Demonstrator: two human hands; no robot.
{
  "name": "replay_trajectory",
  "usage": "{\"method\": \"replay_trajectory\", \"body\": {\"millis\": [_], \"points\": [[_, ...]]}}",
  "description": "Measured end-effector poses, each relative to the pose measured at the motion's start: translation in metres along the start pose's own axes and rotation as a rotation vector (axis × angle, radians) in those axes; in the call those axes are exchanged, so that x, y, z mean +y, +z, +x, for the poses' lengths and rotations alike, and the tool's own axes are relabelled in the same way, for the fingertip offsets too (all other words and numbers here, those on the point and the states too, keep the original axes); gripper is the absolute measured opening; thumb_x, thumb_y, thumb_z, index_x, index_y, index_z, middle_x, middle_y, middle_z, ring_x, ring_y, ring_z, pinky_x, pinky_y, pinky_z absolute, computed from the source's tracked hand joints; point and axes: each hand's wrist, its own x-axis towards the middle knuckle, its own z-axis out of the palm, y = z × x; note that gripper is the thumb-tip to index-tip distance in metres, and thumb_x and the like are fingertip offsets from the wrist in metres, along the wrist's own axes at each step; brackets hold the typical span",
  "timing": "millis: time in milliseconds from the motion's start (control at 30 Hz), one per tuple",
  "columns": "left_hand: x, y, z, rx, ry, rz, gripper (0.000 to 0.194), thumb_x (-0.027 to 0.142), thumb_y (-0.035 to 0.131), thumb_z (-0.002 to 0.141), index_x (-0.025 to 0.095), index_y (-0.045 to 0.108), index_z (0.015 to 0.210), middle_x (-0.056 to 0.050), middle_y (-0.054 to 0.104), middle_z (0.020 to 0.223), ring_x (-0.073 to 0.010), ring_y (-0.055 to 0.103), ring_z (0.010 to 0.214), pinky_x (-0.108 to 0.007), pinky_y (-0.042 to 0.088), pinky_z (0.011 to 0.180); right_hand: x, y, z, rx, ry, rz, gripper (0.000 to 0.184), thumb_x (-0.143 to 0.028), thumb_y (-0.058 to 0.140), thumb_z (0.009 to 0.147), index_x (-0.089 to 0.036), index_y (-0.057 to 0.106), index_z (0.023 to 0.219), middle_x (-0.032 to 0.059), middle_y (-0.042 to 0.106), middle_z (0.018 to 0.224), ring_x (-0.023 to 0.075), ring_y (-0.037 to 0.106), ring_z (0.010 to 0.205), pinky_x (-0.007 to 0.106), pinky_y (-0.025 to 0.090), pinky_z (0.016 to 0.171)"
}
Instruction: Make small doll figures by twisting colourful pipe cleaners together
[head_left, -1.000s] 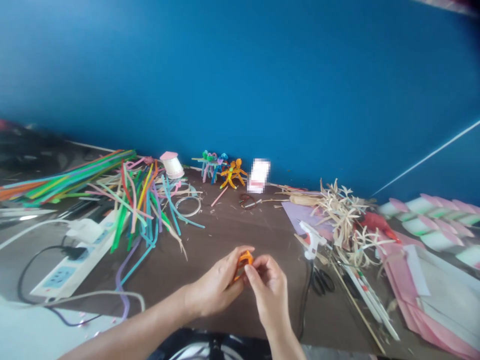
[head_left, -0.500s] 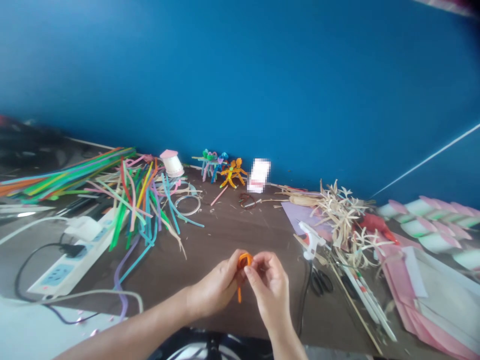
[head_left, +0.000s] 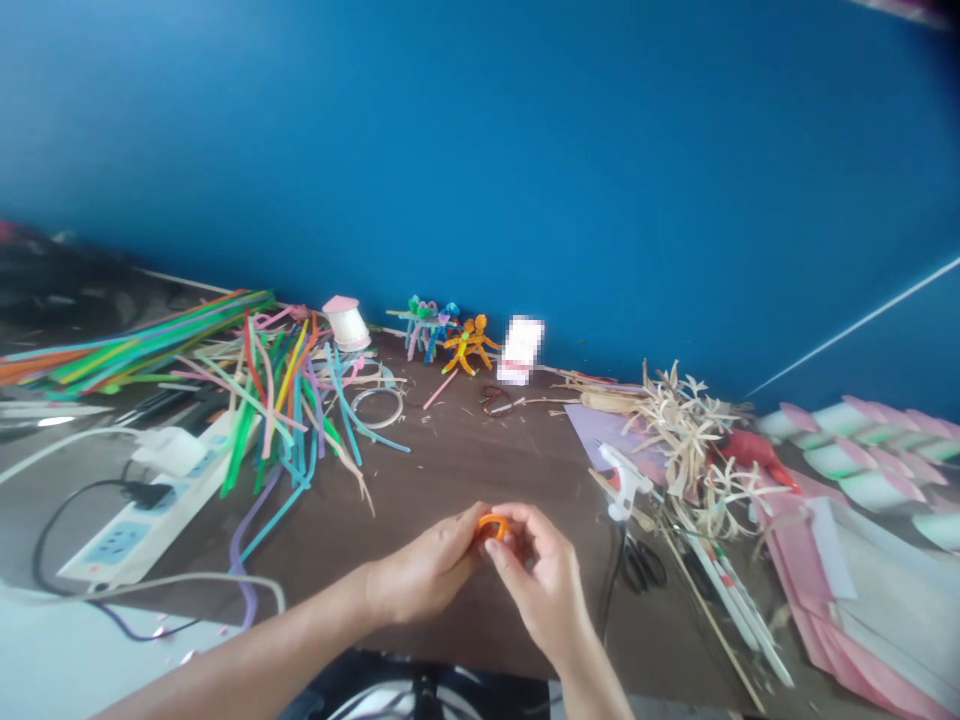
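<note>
An orange pipe cleaner, bent into a small loop, is pinched between my two hands above the front of the dark table. My left hand grips the loop's left side with thumb and fingers. On the right side, my right hand has its thumb and curled fingers closed on the same loop. Part of the pipe cleaner is hidden behind the fingers. Small pipe-cleaner figures, one of them orange, stand by the wall beyond my hands.
Colourful pipe cleaners and a power strip lie on the left. Right of my hands are a white glue gun, black-handled scissors, dried-leaf flowers and pink paper. A white paper cup stands near the wall.
The orange loop has tipped and looks wider and flatter. Its loose end, which hung below the hands, no longer shows. Both hands still hold it in nearly the same place.
</note>
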Motion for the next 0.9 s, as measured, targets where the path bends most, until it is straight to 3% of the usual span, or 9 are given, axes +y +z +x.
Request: {"method": "replay_trajectory", "body": {"millis": [167, 400, 600, 733, 900], "points": [[-0.002, 0.005, 0.000, 0.035, 0.060, 0.057, 0.016, 0.018, 0.030, 0.087, 0.015, 0.041, 0.098, -0.007, 0.057, 0.084, -0.0113, 0.050, 0.069, -0.022, 0.041, 0.063, 0.003, 0.002, 0.001, 0.056, 0.018, -0.014, 0.018, -0.027, 0.057, 0.077, -0.016, 0.059, 0.092, 0.0021, 0.061, 0.073, 0.0116, 0.054, 0.060, 0.020, 0.044, 0.056], [0.005, -0.003, 0.000, -0.117, -0.037, 0.133, 0.017, 0.022, 0.030, 0.088, 0.016, 0.043, 0.095, 0.001, 0.052, 0.065, -0.0090, 0.040, 0.050, -0.021, 0.033, 0.049, 0.004, -0.001, 0.000, 0.041, 0.020, -0.008, 0.021, -0.029, 0.057, 0.077, -0.015, 0.059, 0.092, 0.0032, 0.062, 0.073, 0.0123, 0.054, 0.060, 0.021, 0.045, 0.055], [0.011, -0.003, 0.002, -0.064, -0.057, -0.068, 0.024, 0.029, 0.030, 0.089, 0.016, 0.049, 0.096, -0.003, 0.056, 0.083, -0.0123, 0.049, 0.070, -0.022, 0.039, 0.064, 0.001, 0.000, 0.001, 0.001, 0.006, 0.028, 0.030, -0.025, 0.060, 0.074, -0.017, 0.057, 0.103, 0.0042, 0.062, 0.081, 0.0132, 0.056, 0.066, 0.022, 0.048, 0.059], [0.009, -0.002, 0.000, -0.083, -0.131, -0.165, 0.027, 0.031, 0.030, 0.089, 0.014, 0.052, 0.089, -0.001, 0.051, 0.073, -0.0107, 0.043, 0.062, -0.020, 0.037, 0.057, 0.000, -0.001, 0.004, -0.058, 0.004, -0.006, 0.033, -0.024, 0.059, 0.074, -0.019, 0.057, 0.107, 0.0024, 0.061, 0.081, 0.0124, 0.055, 0.065, 0.022, 0.047, 0.060], [0.009, -0.006, -0.001, -0.112, -0.143, -0.116, 0.026, 0.030, 0.033, 0.087, 0.015, 0.053, 0.083, 0.001, 0.049, 0.066, -0.0111, 0.041, 0.060, -0.021, 0.034, 0.056, -0.005, -0.004, 0.005, -0.146, 0.001, -0.027, 0.020, -0.022, 0.057, 0.075, -0.019, 0.061, 0.095, 0.0019, 0.062, 0.080, 0.0121, 0.054, 0.064, 0.021, 0.045, 0.060]]}}
